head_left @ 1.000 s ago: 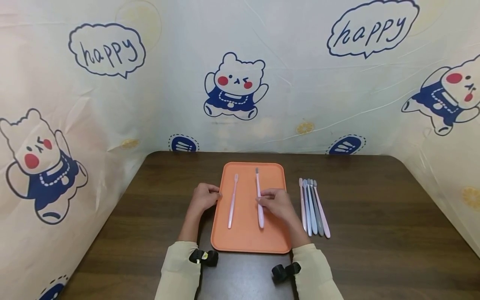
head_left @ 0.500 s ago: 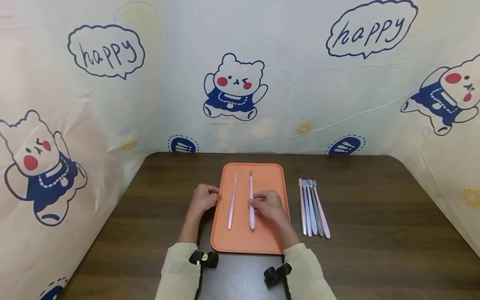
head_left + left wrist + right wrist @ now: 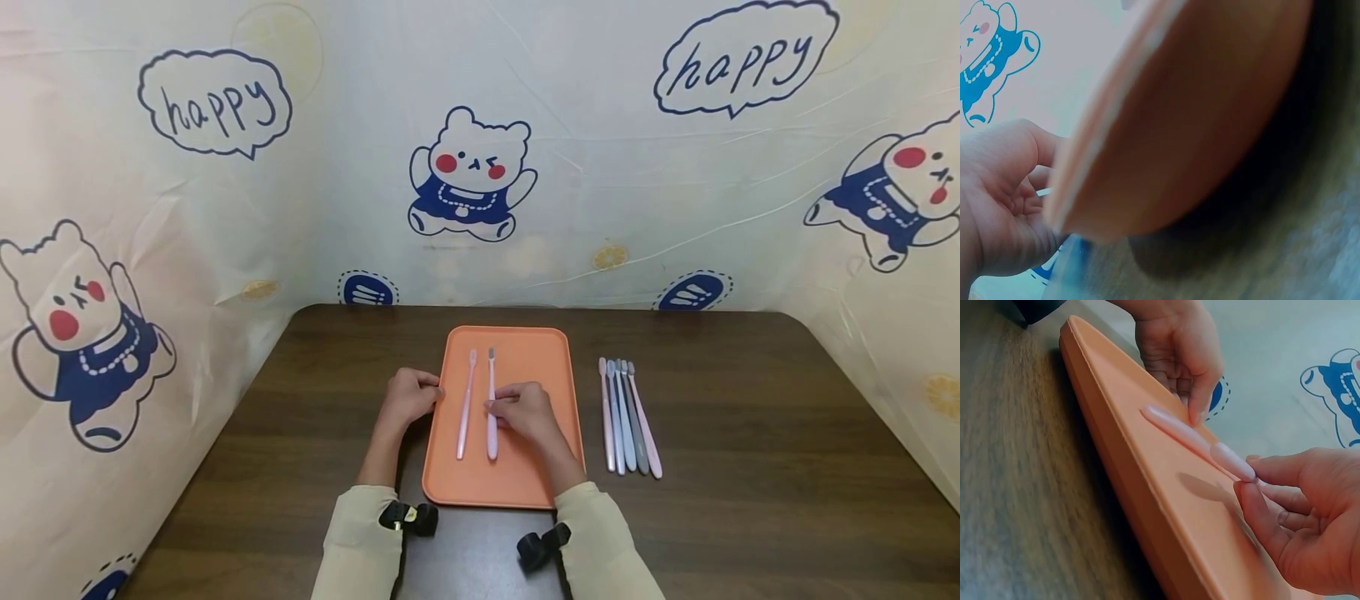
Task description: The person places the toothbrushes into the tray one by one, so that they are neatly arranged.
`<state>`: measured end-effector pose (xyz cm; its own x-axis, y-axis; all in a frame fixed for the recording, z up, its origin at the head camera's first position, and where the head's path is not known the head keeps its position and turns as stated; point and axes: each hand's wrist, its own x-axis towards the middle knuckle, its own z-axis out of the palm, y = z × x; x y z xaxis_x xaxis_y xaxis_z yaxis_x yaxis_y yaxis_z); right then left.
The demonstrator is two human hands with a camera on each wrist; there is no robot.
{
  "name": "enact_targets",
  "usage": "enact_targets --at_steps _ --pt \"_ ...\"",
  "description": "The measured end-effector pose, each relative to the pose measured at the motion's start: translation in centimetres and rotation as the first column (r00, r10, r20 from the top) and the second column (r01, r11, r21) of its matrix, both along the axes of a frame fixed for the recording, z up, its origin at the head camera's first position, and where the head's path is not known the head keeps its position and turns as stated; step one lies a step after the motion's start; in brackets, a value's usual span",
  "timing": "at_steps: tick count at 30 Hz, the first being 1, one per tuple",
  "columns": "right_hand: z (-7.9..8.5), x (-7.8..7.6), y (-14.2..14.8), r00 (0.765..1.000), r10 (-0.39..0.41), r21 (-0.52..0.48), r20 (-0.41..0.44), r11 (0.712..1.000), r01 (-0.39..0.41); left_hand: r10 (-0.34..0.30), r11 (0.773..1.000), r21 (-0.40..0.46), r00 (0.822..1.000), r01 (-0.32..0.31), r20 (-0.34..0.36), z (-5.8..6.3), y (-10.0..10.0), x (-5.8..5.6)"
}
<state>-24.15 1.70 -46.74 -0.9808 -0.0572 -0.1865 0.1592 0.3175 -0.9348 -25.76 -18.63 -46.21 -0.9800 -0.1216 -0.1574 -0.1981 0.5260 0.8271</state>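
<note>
Pink and pinched in the right hand (image 3: pixel 527 411), one brush (image 3: pixel 492 438) hangs just above the tray (image 3: pixel 525 354), a second brush (image 3: pixel 464 421) lying left of that pinch, the left hand (image 3: pixel 408 397) gripping the tray's edge farther left, and five brushes (image 3: pixel 624 417) on the table (image 3: pixel 735 433) to the pinch's right.

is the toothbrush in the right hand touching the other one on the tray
Apart: the head view shows a strip of bare orange tray between the held toothbrush and the other toothbrush, all along their visible lengths.
</note>
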Motion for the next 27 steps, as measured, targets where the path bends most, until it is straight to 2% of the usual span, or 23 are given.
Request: enact_targets --at_steps 6,19,27 --pt "0.2 -0.2 -0.5 1.0 -0.002 0.033 0.008 0.999 0.001 0.01 1.0 -0.001 1.0 -0.01 0.009 -0.3 0.0 -0.1" --pt "-0.1 -0.5 -1.2 0.999 -0.011 0.093 -0.031 0.996 0.014 0.007 1.0 -0.015 1.0 -0.007 0.003 -0.3 0.1 -0.2" --pt "0.0 -0.4 -1.9 0.999 -0.017 0.198 -0.046 0.98 0.026 0.012 1.0 -0.01 1.0 -0.012 0.002 -0.4 0.0 -0.2"
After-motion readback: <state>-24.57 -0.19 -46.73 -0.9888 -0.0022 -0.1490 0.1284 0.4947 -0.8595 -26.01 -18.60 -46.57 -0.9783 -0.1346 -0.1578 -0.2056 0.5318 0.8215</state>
